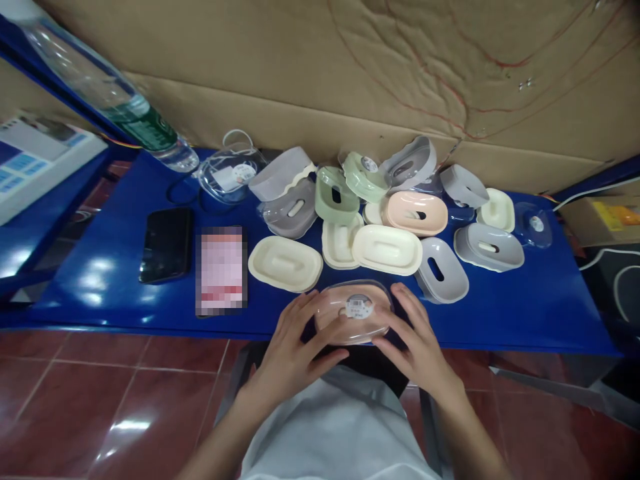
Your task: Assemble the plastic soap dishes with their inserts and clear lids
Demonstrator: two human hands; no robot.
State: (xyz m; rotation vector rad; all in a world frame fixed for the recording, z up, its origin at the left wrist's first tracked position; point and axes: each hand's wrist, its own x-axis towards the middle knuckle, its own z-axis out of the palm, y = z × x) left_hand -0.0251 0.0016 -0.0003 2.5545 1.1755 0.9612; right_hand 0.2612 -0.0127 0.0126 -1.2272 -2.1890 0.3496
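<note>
A pink soap box (357, 328) with a clear lid and a round white label sits at the table's front edge. My left hand (295, 343) grips its left end, with fingers over the lid. Around its right end, my right hand (420, 343) has its fingertips on the lid and side. Just behind it lie two cream oval trays (285, 264) with raised middles. A grey slotted soap box part (445, 273) rests beyond my right hand.
Grey, green and peach soap box parts (417, 212) crowd the blue table (525, 310) at the back. Clear lids (233, 175) lie among them. A phone (167, 243), a blurred-out pink item (221, 270) and a tall bottle (143, 123) are at left. Cardboard (250, 53) walls the back.
</note>
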